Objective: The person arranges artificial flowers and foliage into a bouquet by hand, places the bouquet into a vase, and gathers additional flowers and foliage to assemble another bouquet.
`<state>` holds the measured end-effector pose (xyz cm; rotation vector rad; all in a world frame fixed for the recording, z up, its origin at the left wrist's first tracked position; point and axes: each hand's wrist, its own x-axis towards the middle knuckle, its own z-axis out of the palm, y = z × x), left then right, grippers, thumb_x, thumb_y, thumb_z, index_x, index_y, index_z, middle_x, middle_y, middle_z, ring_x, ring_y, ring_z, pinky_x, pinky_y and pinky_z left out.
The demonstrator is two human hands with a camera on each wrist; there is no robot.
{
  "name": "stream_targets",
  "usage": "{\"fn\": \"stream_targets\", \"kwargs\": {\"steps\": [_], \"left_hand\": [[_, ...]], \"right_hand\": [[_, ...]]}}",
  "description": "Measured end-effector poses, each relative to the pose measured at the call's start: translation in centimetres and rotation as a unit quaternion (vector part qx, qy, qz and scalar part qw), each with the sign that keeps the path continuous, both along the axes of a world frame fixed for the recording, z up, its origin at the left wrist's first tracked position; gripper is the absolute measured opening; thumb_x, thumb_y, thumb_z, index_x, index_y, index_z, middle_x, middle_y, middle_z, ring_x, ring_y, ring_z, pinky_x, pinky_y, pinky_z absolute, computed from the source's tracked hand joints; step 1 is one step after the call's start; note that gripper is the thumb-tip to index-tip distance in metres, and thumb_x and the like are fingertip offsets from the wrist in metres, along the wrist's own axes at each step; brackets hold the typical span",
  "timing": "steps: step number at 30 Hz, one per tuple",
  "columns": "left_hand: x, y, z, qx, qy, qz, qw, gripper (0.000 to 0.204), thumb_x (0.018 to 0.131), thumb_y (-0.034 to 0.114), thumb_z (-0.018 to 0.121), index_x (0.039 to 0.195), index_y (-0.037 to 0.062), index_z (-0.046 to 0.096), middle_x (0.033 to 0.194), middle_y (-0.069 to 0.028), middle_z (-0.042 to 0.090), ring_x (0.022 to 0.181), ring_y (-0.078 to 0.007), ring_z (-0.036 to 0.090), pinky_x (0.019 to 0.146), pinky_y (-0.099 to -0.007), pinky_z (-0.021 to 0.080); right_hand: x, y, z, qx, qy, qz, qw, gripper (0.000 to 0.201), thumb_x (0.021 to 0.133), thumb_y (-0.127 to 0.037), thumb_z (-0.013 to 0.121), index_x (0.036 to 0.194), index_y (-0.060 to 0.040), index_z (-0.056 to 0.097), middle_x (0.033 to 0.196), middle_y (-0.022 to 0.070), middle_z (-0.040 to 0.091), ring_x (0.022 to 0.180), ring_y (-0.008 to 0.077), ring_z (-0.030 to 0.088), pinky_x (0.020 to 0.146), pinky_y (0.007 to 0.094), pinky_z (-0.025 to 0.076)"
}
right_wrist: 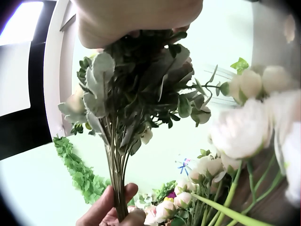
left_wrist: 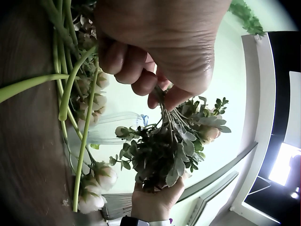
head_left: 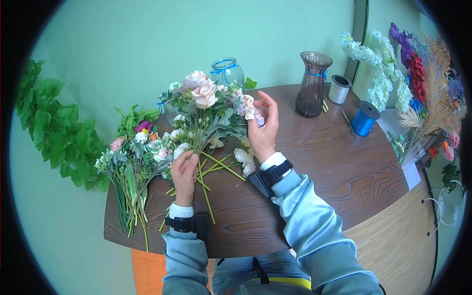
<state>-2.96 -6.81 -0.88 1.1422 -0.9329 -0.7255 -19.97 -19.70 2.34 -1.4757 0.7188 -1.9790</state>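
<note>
Behind my bouquet (head_left: 204, 95) stands a clear jar (head_left: 235, 74), its lower part hidden, so I can't say what it holds; the dark vase (head_left: 309, 96), blue ribbon (head_left: 315, 74) round its neck, stands near a white spool (head_left: 339, 91). My left hand (head_left: 184, 176) pinches the bouquet's stems (right_wrist: 118, 181) above the table (head_left: 319, 157), while my right hand (head_left: 264, 130) is raised, loosely bent and gripping nothing I can make out, by the lilac blossoms (head_left: 244, 105).
</note>
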Motion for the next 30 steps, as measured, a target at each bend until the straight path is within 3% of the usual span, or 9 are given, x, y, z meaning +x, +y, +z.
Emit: {"fn": "stream_targets", "kwargs": {"steps": [4,5,8,12,16,18,21,24,30], "left_hand": [[0.1,0.1,0.2,-0.043,-0.023,-0.014,0.999,0.018,0.085,0.008,0.058,0.101,0.0011,0.056,0.055,0.0077,0.04,0.045,0.0002,0.03,0.04,-0.018,0.018],[0.2,0.1,0.1,-0.047,-0.032,-0.016,0.998,0.017,0.085,0.008,0.058,0.1,0.001,0.056,0.055,0.0077,0.04,0.045,0.0002,0.03,0.04,-0.0178,0.018],[0.4,0.2,0.0,-0.05,-0.042,-0.026,0.998,0.017,0.085,0.008,0.058,0.1,0.0009,0.056,0.054,0.0077,0.039,0.045,0.0002,0.03,0.04,-0.0176,0.018],[1.1,0.2,-0.5,-0.052,-0.071,-0.058,0.994,0.019,0.086,0.01,0.055,0.104,0.0024,0.054,0.056,0.007,0.035,0.044,-0.001,0.027,0.039,-0.0179,0.017],[0.8,0.4,-0.3,-0.065,-0.023,-0.063,0.996,0.017,0.085,0.007,0.056,0.1,0.0005,0.056,0.056,0.0066,0.04,0.046,-0.0005,0.031,0.04,-0.018,0.019],[0.8,0.5,-0.3,-0.071,-0.033,-0.089,0.993,0.017,0.085,0.007,0.056,0.1,-0.0005,0.056,0.057,0.0062,0.04,0.047,-0.0012,0.032,0.041,-0.0181,0.02],[0.5,0.8,-0.1,-0.073,-0.054,-0.098,0.991,0.018,0.085,0.007,0.056,0.1,-0.0019,0.056,0.058,0.0056,0.041,0.048,-0.002,0.033,0.042,-0.0182,0.021],[0.6,0.9,-0.4,-0.081,-0.071,-0.092,0.99,0.02,0.083,0.008,0.057,0.1,-0.003,0.056,0.059,0.0046,0.044,0.049,-0.0024,0.034,0.044,-0.0184,0.023],[0.8,1.3,-0.5,-0.08,-0.077,-0.082,0.99,0.024,0.081,0.009,0.059,0.101,-0.0038,0.055,0.061,0.0036,0.045,0.05,-0.0033,0.036,0.045,-0.0192,0.023]], "right_hand": [[-1.2,-1.7,0.4,-0.016,0.026,0.048,0.998,0.036,0.074,-0.007,0.065,0.108,-0.004,0.054,0.1,0.0051,0.047,0.081,0.0113,0.052,0.07,0.0242,0.043],[-1.4,-2.1,0.4,-0.005,-0.026,0.149,0.988,0.027,0.077,-0.006,0.064,0.103,-0.0016,0.057,0.098,0.0049,0.053,0.08,0.0083,0.053,0.068,0.0219,0.044],[-2.4,-2.0,1.0,0.032,-0.08,0.268,0.96,0.019,0.08,-0.003,0.06,0.098,0.001,0.058,0.091,0.004,0.06,0.076,0.0058,0.056,0.065,0.0191,0.044],[-3.7,-2.9,2.4,0.084,-0.105,0.269,0.954,0.014,0.082,-0.002,0.058,0.096,0.0018,0.06,0.081,0.0029,0.062,0.068,0.0047,0.057,0.063,0.0168,0.044],[-5.6,-0.8,7.0,0.061,0.017,0.263,0.963,0.02,0.083,-0.01,0.059,0.101,-0.0009,0.06,0.08,0.0003,0.06,0.072,0.0053,0.055,0.065,0.0195,0.044],[-6.5,-0.3,8.3,0.022,0.07,0.288,0.955,0.031,0.079,-0.016,0.064,0.108,-0.0042,0.059,0.089,0.0025,0.059,0.082,0.008,0.054,0.069,0.0221,0.044],[-8.0,0.8,9.8,-0.036,0.295,0.332,0.895,0.05,0.074,-0.009,0.061,0.123,-0.0052,0.048,0.116,0.0089,0.052,0.104,0.0157,0.049,0.087,0.0307,0.041],[-8.3,0.8,9.4,-0.11,0.333,0.346,0.87,0.056,0.07,-0.021,0.067,0.123,-0.0133,0.049,0.109,0.0114,0.054,0.099,0.021,0.05,0.083,0.0343,0.043],[-9.8,2.1,11.0,-0.043,0.369,0.273,0.888,0.046,0.073,-0.009,0.058,0.118,-0.0116,0.052,0.089,0.01,0.06,0.072,0.017,0.057,0.063,0.0308,0.049]]}}
